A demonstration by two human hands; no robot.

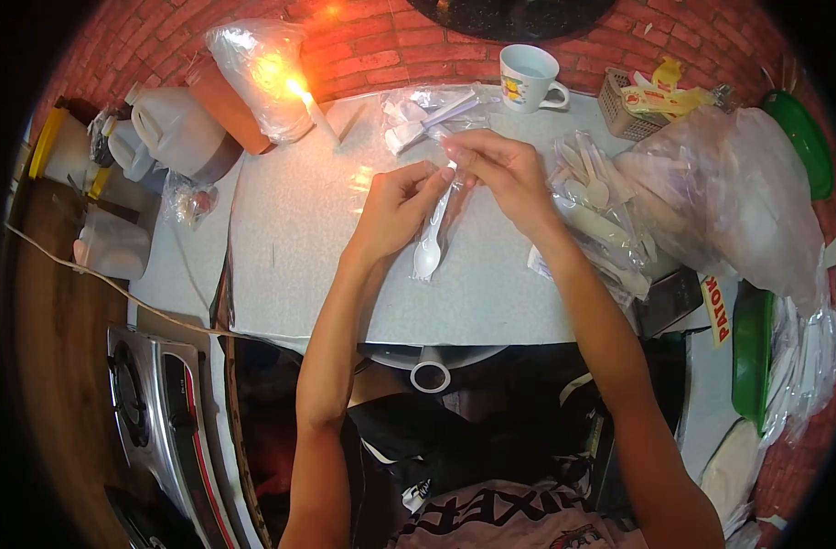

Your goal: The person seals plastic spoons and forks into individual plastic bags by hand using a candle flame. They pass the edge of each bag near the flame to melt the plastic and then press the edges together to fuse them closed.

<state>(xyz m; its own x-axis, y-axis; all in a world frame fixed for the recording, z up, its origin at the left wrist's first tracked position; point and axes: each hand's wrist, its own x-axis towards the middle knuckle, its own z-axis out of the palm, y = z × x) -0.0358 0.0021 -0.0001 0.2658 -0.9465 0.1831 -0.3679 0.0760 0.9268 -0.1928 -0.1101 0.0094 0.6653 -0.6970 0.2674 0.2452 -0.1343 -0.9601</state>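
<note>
The top end of the white plastic spoon in its thin clear sleeve (430, 240) is hidden behind the pinching fingertips, so how far its handle reaches cannot be made out, and the sleeve's edges are hard to trace against the pale grey speckled table top (299, 229). The left hand (395, 209) has its fingers closed on the sleeve's upper part from the left, and the right hand (505, 169) pinches the same upper end from just above and to the right, fingertips of both hands nearly touching. The spoon hangs below the fingers with its long axis close to vertical in the view, slightly tilted, its bowl pointing down toward the person and its handle up into the fingers. Beyond the fingertips lies a clear bag of white plastic cutlery (432, 114), contents blurred; just right of the right hand's wrist sits a heap of clear-wrapped white spoons (596, 197), partly overlapped.
</note>
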